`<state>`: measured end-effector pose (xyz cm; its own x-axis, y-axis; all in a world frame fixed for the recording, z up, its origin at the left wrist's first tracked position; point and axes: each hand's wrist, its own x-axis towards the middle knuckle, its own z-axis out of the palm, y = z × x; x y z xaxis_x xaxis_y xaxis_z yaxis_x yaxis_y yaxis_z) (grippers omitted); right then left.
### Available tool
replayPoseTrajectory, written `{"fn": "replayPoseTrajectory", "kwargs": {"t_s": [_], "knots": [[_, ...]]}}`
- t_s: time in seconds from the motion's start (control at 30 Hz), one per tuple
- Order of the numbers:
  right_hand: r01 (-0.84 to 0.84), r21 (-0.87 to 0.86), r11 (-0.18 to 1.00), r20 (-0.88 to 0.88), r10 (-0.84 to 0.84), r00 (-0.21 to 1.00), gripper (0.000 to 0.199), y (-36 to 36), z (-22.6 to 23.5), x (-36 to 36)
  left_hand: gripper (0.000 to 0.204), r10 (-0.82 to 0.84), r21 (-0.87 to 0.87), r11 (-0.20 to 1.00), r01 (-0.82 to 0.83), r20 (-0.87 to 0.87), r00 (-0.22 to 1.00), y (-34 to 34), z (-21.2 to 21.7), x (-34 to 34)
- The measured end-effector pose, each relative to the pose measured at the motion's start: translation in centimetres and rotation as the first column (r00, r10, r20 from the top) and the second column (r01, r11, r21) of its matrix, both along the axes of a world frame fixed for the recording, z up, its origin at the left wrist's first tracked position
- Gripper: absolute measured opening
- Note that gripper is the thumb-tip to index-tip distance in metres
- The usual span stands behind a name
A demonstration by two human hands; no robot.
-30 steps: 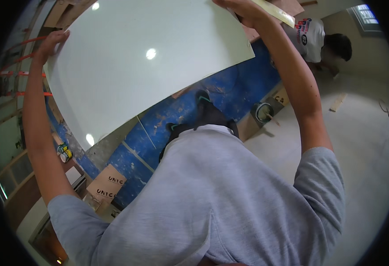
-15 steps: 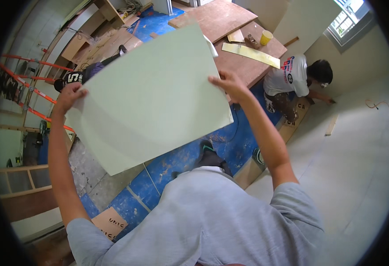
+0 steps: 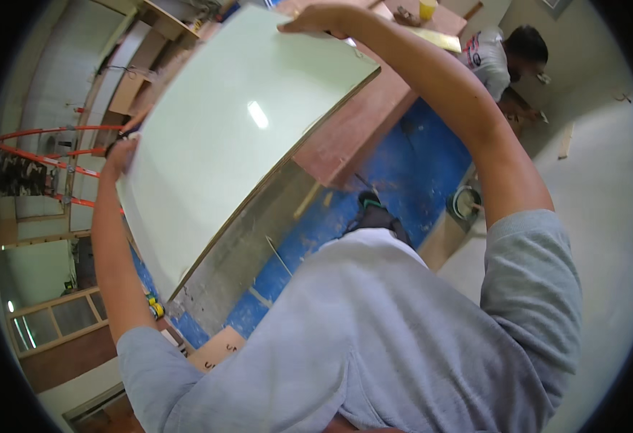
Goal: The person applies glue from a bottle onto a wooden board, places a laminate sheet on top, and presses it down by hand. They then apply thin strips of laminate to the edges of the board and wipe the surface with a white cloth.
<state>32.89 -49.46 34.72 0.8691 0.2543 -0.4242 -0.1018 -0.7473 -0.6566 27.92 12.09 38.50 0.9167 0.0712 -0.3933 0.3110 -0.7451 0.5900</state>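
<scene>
A large pale green, glossy panel (image 3: 237, 123) with a thin brown edge is held up in front of me, tilted. My left hand (image 3: 120, 156) is closed on its left edge; some of those fingers are hidden behind it. At the far edge, toward the right corner, my right hand (image 3: 320, 19) grips the panel with the thumb over its face. A light reflects off the panel's surface.
A reddish-brown board stack (image 3: 338, 137) lies beyond the panel. At right a person (image 3: 500, 61) crouches by the wall, near a bucket (image 3: 465, 203). An orange ladder (image 3: 56, 162) stands at left. Blue sheeting (image 3: 432, 155) covers part of the floor; a cardboard piece (image 3: 219, 348) lies below.
The panel has been raised and tilted, so its brown edge and a light reflection now show. My right hand has moved up and left with it; my left hand keeps its hold.
</scene>
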Motion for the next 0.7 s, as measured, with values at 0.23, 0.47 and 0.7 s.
{"fn": "replayPoseTrajectory", "kwargs": {"t_s": [0.23, 0.47, 0.7], "knots": [[0.056, 0.462, 0.885, -0.139, 0.010, 0.990, 0.065, 3.1, -5.3, -2.9, 0.050, 0.084, 0.098, 0.993, -0.060, -0.259, 0.962, 0.3, -5.0, -6.4], [-0.014, 0.483, 0.876, -0.259, 0.158, 0.953, 0.049, 4.9, -5.6, -7.7, 0.059, 0.012, 0.089, 0.996, 0.003, -0.169, 0.985, 2.7, -7.1, -10.6], [-0.054, 0.127, 0.990, -0.190, 0.078, 0.979, 0.098, 4.2, -7.8, -6.7, 0.068, -0.080, 0.132, 0.986, 0.101, -0.153, 0.985, 2.8, -7.7, -7.8]]}}
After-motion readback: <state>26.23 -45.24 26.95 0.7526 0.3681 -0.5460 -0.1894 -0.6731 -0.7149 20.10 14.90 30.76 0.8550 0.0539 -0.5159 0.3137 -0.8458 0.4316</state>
